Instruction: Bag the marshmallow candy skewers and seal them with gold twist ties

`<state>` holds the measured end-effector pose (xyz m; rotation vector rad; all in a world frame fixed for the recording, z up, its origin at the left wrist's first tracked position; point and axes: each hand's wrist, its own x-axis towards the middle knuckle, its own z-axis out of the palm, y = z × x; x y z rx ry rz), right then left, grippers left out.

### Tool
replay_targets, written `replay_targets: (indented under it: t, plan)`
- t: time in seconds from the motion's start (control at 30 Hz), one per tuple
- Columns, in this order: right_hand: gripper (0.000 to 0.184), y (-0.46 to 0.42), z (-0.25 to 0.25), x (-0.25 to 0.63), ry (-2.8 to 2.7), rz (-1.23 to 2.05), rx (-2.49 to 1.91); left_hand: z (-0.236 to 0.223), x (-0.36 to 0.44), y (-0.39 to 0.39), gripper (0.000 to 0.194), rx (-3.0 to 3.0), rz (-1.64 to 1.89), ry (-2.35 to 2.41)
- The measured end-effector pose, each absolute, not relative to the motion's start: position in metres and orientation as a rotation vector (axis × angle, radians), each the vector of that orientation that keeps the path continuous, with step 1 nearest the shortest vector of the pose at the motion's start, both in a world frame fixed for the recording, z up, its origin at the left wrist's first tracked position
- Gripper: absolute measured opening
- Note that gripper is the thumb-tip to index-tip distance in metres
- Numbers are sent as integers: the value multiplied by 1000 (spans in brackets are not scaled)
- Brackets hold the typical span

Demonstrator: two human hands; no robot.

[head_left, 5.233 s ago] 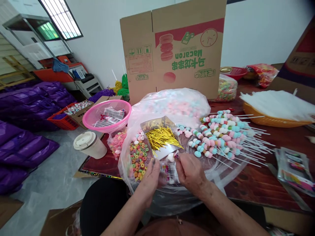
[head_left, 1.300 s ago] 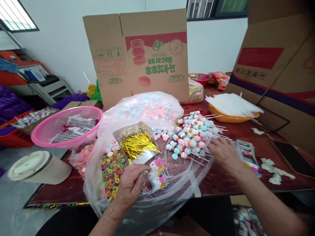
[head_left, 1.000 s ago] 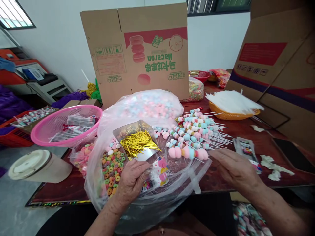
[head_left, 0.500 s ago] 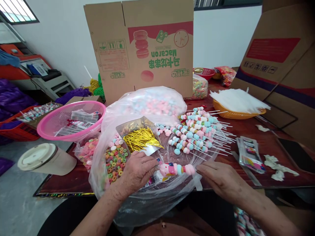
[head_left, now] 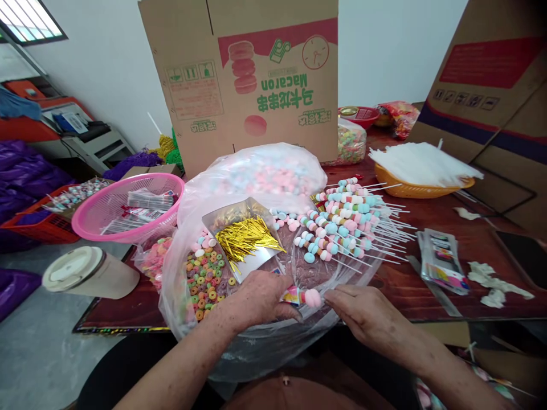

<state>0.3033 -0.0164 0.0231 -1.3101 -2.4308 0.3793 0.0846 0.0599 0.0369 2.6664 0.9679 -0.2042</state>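
Note:
A printed clear wrapper bag (head_left: 291,295) is gripped in my left hand (head_left: 261,297), over the clear plastic sheet. A marshmallow skewer (head_left: 313,298) reaches partly into it, its pink end pieces still outside. My right hand (head_left: 363,310) pinches at that pink end; its fingers hide the stick. Just beyond my left hand, gold twist ties (head_left: 248,239) lie in an open silvery packet. Ring-shaped cereal pieces (head_left: 207,279) are spread left of them. Several finished marshmallow skewers (head_left: 342,222) form a pile on the right, sticks pointing right.
Behind stands a cardboard box (head_left: 256,74), with a bag of marshmallows (head_left: 269,176) before it. To the left are a pink basket (head_left: 81,219) and a lidded cup (head_left: 111,276). On the right lie an orange basket (head_left: 423,191), flat wrappers (head_left: 442,259) and crumpled tissue (head_left: 496,285).
My left hand has slid right along the skewer, so the wrapper covers more and fewer marshmallows show. My right hand has shifted slightly left, and the view has turned a little.

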Motion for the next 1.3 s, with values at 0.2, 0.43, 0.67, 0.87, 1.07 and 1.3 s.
replay_targets:
  t: [0.2, 0.43, 0.67, 0.87, 1.07, 1.3]
  plan:
    - [12, -14, 10, 279, -2430, 365, -1271, 31, 105, 54, 36, 2302, 233, 748]
    - [21, -13, -18, 260, -2102, 717, -1294, 33, 121, 46, 72, 2286, 512, 625]
    - [27, -7, -15, 262, -1602, 1122, -1413, 44, 71, 37, 30, 1498, 1420, 1198]
    - [36, -18, -13, 222, -1479, 1447, -1261, 31, 65, 50, 44, 435, 1253, 927]
    - [41, -30, -7, 207, -1636, 1356, -1305, 39, 75, 61, 29, 265, 1342, 857]
    - [43, -20, -7, 193, -1324, 1581, -1175, 20, 78, 46, 40, 262, 1196, 778]
